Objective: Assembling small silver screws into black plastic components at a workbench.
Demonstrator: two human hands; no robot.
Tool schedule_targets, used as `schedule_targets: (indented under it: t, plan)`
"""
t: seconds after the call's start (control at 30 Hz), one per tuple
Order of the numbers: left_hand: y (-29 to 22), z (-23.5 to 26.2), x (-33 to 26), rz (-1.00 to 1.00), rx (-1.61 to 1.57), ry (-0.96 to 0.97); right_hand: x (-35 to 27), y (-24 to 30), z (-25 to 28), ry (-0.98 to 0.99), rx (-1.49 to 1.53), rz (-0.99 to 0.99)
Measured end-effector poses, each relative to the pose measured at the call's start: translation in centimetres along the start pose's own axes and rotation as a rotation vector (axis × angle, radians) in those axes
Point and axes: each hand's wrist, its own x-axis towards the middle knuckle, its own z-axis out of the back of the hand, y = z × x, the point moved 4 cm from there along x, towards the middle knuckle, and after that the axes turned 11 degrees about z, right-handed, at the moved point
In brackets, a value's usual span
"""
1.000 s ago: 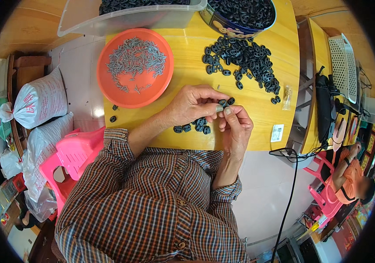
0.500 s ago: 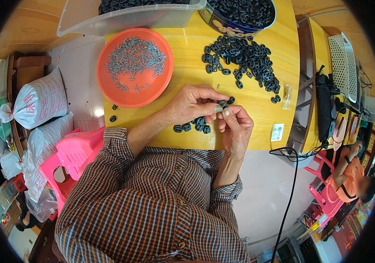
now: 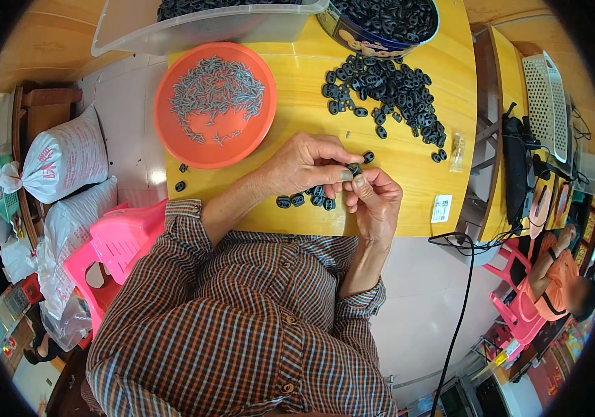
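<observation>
Between my hands, over the yellow table (image 3: 297,83), a small black cord lock (image 3: 355,169) is pinched by the fingertips. My left hand (image 3: 311,165) grips it from the left, thumb and forefinger closed. On the other side my right hand (image 3: 376,197) is closed on it too, thumb uppermost. Fingers cover part of the cord lock. Just beyond them lies a loose cord lock (image 3: 369,157). Several more cord locks (image 3: 298,200) sit in a cluster below my left hand, partly hidden by it. Small grey metal springs (image 3: 217,90) fill much of an orange bowl (image 3: 165,132) at the left.
A large heap of black cord locks (image 3: 387,90) spreads at the far right. Behind stand a clear plastic bin (image 3: 255,29) and a round tin (image 3: 363,43), both full of black parts. A white label (image 3: 441,208) lies near the right edge. Another person (image 3: 554,281) sits at far right.
The cord lock has turned slightly in my fingertips. Both hands stay in nearly the same place, and the piles look unchanged.
</observation>
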Motion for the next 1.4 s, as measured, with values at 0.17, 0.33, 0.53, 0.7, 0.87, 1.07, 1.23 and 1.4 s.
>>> schedule_targets:
  t: [0.17,0.33,0.53,0.7,0.87,1.07,1.23,1.4]
  plan:
    - [0.0,-0.2,0.0,-0.019,0.041,0.004,0.0,-0.3,0.1,0.004,-0.014,-0.017]
    - [-0.1,-0.4,-0.1,-0.043,0.029,-0.008,-0.4,0.5,-0.2,-0.016,-0.024,0.034]
    - [-0.1,-0.8,-0.1,0.026,-0.045,-0.026,-0.7,1.0,-0.7,-0.028,0.003,0.070]
    - [0.1,-0.5,-0.1,0.008,-0.100,-0.051,-0.9,1.5,-1.7,-0.035,-0.032,0.096]
    - [-0.3,-0.6,-0.4,0.020,-0.107,-0.022,-1.1,1.8,-1.8,-0.018,-0.073,0.109]
    - [-0.7,-0.6,-0.6,0.083,-0.126,-0.007,-1.5,2.4,-2.4,-0.073,-0.080,0.138]
    - [-0.6,-0.6,-0.7,0.109,-0.099,-0.027,-1.8,2.3,-2.3,-0.097,-0.123,0.140]
    - [-1.5,-1.4,-1.3,0.140,-0.097,-0.066,-2.8,2.7,-2.0,-0.121,-0.151,0.186]
